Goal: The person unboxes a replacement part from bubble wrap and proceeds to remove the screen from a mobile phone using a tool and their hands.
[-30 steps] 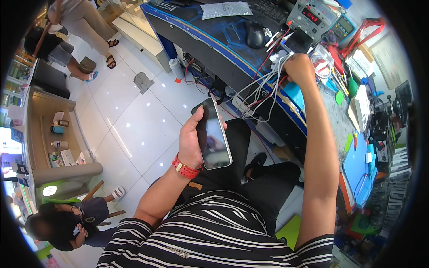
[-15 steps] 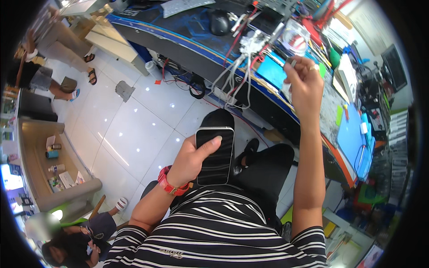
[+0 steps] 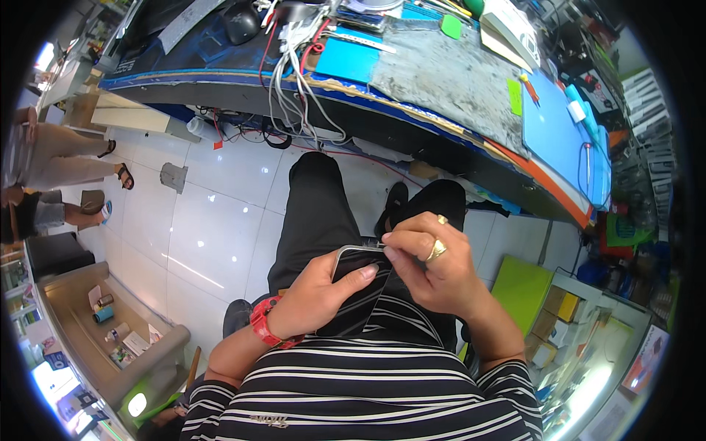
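Note:
A smartphone [image 3: 362,307] with a dark, glossy screen and a light metal frame rests over my lap, tilted. My left hand [image 3: 309,298] is closed round its left side, thumb lying across the glass. At the phone's upper right corner, my right hand [image 3: 440,266] is pinched with thumb and forefinger close against the edge. Whatever sits between those fingertips is too small to name. Rings show on the right fingers, and a red watch [image 3: 269,323] is on my left wrist.
Ahead runs a cluttered workbench [image 3: 434,70] with a worn grey mat. White cables [image 3: 288,95] dangle over its front edge. A black mouse [image 3: 241,26] and a blue folder [image 3: 555,136] lie on it. Other people stand at far left, near a beige counter [image 3: 158,353].
My right hand has come down from over the workbench to the phone's upper corner. The phone has tilted in my left hand. My view has shifted toward the right.

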Motion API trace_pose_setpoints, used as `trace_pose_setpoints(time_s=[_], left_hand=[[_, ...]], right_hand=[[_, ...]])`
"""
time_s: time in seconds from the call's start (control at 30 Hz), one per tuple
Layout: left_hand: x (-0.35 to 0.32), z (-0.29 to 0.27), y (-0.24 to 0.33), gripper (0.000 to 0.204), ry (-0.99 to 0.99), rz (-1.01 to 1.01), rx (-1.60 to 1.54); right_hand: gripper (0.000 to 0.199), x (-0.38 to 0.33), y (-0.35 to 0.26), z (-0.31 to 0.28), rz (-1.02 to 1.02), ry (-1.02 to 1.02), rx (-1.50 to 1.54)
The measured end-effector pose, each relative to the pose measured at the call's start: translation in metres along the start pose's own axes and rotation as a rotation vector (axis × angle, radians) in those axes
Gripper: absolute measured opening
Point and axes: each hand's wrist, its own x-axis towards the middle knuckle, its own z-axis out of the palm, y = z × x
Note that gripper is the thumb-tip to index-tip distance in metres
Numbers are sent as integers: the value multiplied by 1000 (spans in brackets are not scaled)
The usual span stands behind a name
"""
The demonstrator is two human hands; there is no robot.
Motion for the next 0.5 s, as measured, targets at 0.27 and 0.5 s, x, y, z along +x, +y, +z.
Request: trace_pose_setpoints(time_s=[0.27,0.5], left_hand=[[3,12,-3,30,-28,16,21],[3,14,-5,30,-33,5,57]], right_hand=[[24,-17,-2,-2,-14,38,-11],[26,-22,-2,-3,-44,55,-23]])
